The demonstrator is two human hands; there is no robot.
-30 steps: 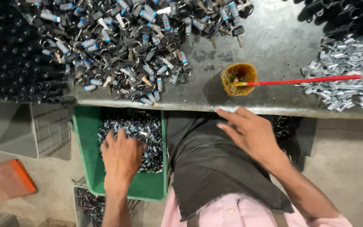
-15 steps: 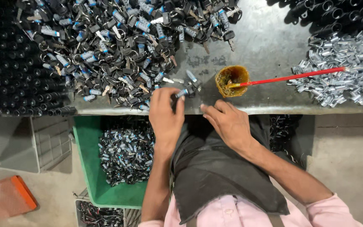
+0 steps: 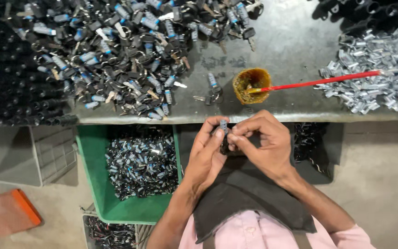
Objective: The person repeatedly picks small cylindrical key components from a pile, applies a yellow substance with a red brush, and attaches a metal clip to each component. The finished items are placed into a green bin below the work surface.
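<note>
My left hand (image 3: 207, 154) and my right hand (image 3: 260, 140) meet just below the table's front edge, both pinching one small key-and-lock piece (image 3: 223, 128) with a silvery cylinder end. The fingertips hide most of it. Over my lap lies a dark cloth (image 3: 247, 196). A single similar piece (image 3: 213, 90) rests on the grey table (image 3: 295, 46) just beyond my hands. A large heap of keys and small cylinders (image 3: 120, 55) covers the table's left half.
A small yellow cup (image 3: 251, 85) with a red stick (image 3: 318, 81) stands at the table's front. Silver metal clips (image 3: 374, 74) pile at right. A green bin (image 3: 100, 184) of finished pieces sits below left, beside a grey crate (image 3: 47, 154) and an orange tray (image 3: 12, 212).
My left hand rose from the green bin to the table's edge, took a piece, and both hands have drawn back together below the edge holding it.
</note>
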